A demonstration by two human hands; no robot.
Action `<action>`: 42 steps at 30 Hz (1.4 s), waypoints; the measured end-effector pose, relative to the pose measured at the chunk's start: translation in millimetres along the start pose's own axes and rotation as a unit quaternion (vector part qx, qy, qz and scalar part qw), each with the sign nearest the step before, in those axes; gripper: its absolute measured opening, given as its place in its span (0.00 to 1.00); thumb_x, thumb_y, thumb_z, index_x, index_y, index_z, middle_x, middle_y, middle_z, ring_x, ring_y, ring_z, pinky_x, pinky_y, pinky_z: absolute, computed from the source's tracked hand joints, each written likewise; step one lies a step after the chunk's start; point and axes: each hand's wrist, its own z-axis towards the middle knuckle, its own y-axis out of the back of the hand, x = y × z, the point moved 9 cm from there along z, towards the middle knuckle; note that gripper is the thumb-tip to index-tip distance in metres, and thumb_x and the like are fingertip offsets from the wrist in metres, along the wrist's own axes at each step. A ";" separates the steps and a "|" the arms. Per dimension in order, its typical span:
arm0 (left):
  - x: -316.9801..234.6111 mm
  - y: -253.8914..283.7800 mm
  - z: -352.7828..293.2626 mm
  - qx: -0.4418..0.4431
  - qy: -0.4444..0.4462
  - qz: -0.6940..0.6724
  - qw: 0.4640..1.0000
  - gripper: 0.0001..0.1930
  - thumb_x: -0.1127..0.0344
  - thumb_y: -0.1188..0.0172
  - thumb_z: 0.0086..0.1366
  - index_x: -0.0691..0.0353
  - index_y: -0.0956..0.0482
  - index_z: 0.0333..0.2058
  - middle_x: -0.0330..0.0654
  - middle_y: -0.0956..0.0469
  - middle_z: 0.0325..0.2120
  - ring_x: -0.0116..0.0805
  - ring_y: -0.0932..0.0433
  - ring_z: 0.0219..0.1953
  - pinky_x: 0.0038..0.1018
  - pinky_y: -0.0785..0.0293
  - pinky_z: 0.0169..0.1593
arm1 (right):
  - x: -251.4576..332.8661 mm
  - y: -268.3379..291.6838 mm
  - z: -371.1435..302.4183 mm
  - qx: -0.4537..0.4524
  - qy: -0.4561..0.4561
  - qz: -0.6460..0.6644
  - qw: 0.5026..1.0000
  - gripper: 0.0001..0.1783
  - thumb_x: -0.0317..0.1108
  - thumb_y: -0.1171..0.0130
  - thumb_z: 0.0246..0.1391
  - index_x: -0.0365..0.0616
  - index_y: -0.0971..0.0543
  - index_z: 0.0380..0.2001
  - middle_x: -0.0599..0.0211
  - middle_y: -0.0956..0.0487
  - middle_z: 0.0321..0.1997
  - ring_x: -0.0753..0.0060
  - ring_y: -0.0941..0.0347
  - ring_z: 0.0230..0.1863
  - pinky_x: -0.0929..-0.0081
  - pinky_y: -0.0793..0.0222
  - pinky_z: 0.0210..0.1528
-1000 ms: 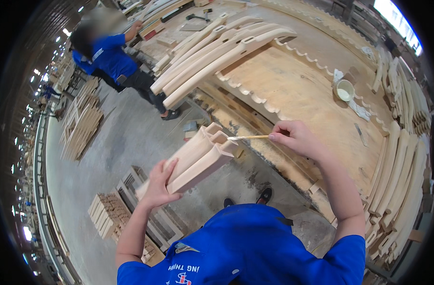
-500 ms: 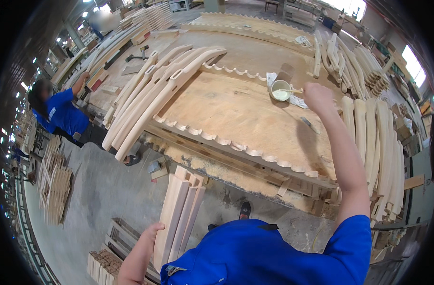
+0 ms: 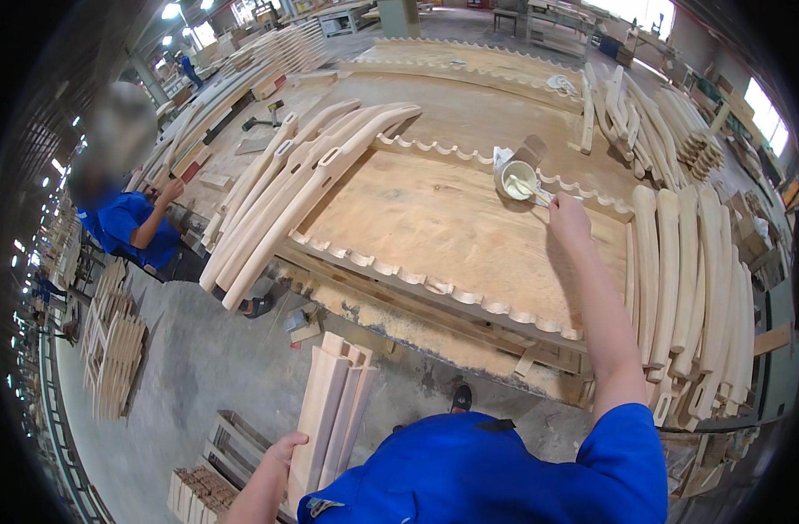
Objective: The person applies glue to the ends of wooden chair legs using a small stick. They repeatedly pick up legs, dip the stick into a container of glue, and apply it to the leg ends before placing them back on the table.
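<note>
My left hand [image 3: 287, 449] grips a bundle of several pale wooden slats [image 3: 331, 415], held upright beside my body at the lower left. Out over the workbench, my right hand [image 3: 571, 218] is closed on the handle of a brush [image 3: 540, 193]. The brush's far end dips into a round cup [image 3: 515, 181] of whitish, glue-like paste; its tip is hidden in the paste. The cup stands tilted against a notched wooden rail [image 3: 443, 150]. A crumpled white cloth [image 3: 501, 160] lies by the cup.
Curved wooden legs with slots [image 3: 303, 175] lie across the bench's left end. More shaped legs [image 3: 679, 271] stack at the right. A hammer [image 3: 264, 116] rests at the far left. A co-worker in blue [image 3: 137, 223] stands left. Stacked slats [image 3: 113, 358] stand on the floor.
My right hand has moved slightly left and down, bringing the brush deeper into the cup. The head view has shifted a little. The co-worker's arm has moved. My left hand still holds the slats.
</note>
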 end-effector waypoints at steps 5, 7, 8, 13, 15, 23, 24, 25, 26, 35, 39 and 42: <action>-6.8 -7.8 -6.5 0.008 -0.039 -0.041 0.998 0.39 0.56 0.35 0.41 0.67 0.32 0.55 0.53 0.24 0.45 0.50 0.23 0.45 0.41 0.27 0.52 | -12.2 -4.5 -9.9 -0.002 -0.004 0.106 0.994 0.10 0.37 0.48 0.54 0.42 0.24 0.33 0.52 0.23 0.32 0.50 0.26 0.39 0.55 0.32 0.41; -16.8 -11.4 -6.5 0.027 -0.057 -0.025 0.998 0.39 0.56 0.35 0.42 0.67 0.31 0.54 0.53 0.23 0.45 0.49 0.23 0.45 0.41 0.28 0.52 | -21.2 -2.2 -8.4 -0.022 0.019 0.109 0.994 0.10 0.37 0.47 0.52 0.41 0.25 0.32 0.52 0.23 0.32 0.50 0.26 0.38 0.57 0.32 0.40; -22.5 -12.3 -5.3 0.040 -0.066 -0.015 0.997 0.38 0.55 0.35 0.42 0.66 0.31 0.54 0.53 0.23 0.45 0.49 0.23 0.45 0.41 0.28 0.52 | -27.1 0.3 -4.9 -0.039 0.033 0.100 0.994 0.10 0.37 0.46 0.51 0.41 0.25 0.31 0.52 0.23 0.32 0.51 0.26 0.37 0.57 0.32 0.40; -17.7 -7.4 -12.5 0.045 -0.074 -0.021 0.996 0.37 0.53 0.36 0.43 0.66 0.29 0.53 0.53 0.23 0.45 0.48 0.23 0.45 0.41 0.28 0.52 | -3.8 11.6 -9.2 -0.118 0.100 0.131 0.979 0.08 0.34 0.44 0.50 0.41 0.25 0.30 0.56 0.22 0.29 0.52 0.26 0.34 0.61 0.32 0.38; -15.8 1.2 -14.1 0.028 -0.071 -0.025 0.997 0.37 0.53 0.36 0.43 0.66 0.29 0.53 0.53 0.23 0.45 0.48 0.23 0.45 0.41 0.28 0.52 | -3.7 11.7 -7.7 -0.122 0.067 0.138 0.981 0.06 0.32 0.44 0.50 0.41 0.24 0.30 0.56 0.22 0.28 0.53 0.27 0.32 0.62 0.32 0.37; -4.6 22.7 -14.1 -0.023 -0.054 -0.029 0.998 0.37 0.52 0.37 0.44 0.66 0.29 0.52 0.53 0.23 0.45 0.48 0.23 0.45 0.41 0.28 0.52 | -22.2 -21.3 3.5 0.017 -0.006 0.273 0.962 0.08 0.33 0.42 0.48 0.38 0.25 0.28 0.63 0.25 0.24 0.70 0.29 0.28 0.70 0.32 0.33; -6.1 20.5 -15.1 -0.014 -0.055 -0.032 0.998 0.37 0.51 0.37 0.44 0.66 0.29 0.53 0.53 0.23 0.45 0.48 0.23 0.45 0.41 0.28 0.52 | -21.6 -18.0 1.7 -0.005 0.018 0.237 0.971 0.09 0.33 0.43 0.49 0.37 0.25 0.28 0.64 0.25 0.24 0.71 0.29 0.28 0.71 0.32 0.33; -7.7 18.1 -15.8 -0.005 -0.055 -0.034 0.998 0.37 0.51 0.37 0.44 0.66 0.29 0.53 0.53 0.23 0.45 0.48 0.23 0.45 0.41 0.28 0.52 | -24.6 -18.3 1.3 -0.007 0.017 0.232 0.972 0.09 0.33 0.43 0.49 0.37 0.26 0.28 0.63 0.25 0.24 0.71 0.29 0.28 0.71 0.32 0.33; -9.2 15.5 -16.3 0.004 -0.055 -0.037 0.998 0.37 0.50 0.37 0.44 0.66 0.29 0.53 0.53 0.23 0.45 0.48 0.23 0.45 0.40 0.28 0.52 | -27.8 -18.0 1.0 -0.010 0.016 0.227 0.974 0.09 0.33 0.44 0.49 0.36 0.26 0.28 0.63 0.25 0.24 0.70 0.29 0.28 0.71 0.32 0.33; -1.6 14.8 -32.0 0.042 -0.045 -0.036 0.997 0.38 0.53 0.36 0.44 0.64 0.31 0.55 0.50 0.24 0.47 0.44 0.24 0.47 0.37 0.28 0.52 | -21.8 -3.2 0.5 -0.052 0.056 0.043 0.996 0.09 0.35 0.46 0.54 0.40 0.25 0.32 0.66 0.24 0.25 0.70 0.29 0.29 0.70 0.34 0.32; -2.0 -0.8 -43.5 0.039 -0.030 0.017 0.999 0.39 0.53 0.36 0.44 0.64 0.32 0.56 0.50 0.25 0.48 0.43 0.24 0.47 0.36 0.29 0.53 | 43.6 -1.5 -23.6 0.072 0.172 0.275 0.943 0.12 0.38 0.45 0.56 0.39 0.25 0.34 0.64 0.26 0.25 0.73 0.31 0.28 0.72 0.35 0.32; 4.8 -4.1 -53.0 0.027 -0.018 0.036 0.999 0.39 0.54 0.36 0.44 0.64 0.32 0.56 0.50 0.25 0.49 0.43 0.24 0.48 0.36 0.29 0.53 | 151.9 -2.2 -80.1 0.178 0.315 0.307 0.880 0.13 0.39 0.45 0.56 0.38 0.24 0.32 0.66 0.26 0.24 0.75 0.32 0.26 0.74 0.35 0.30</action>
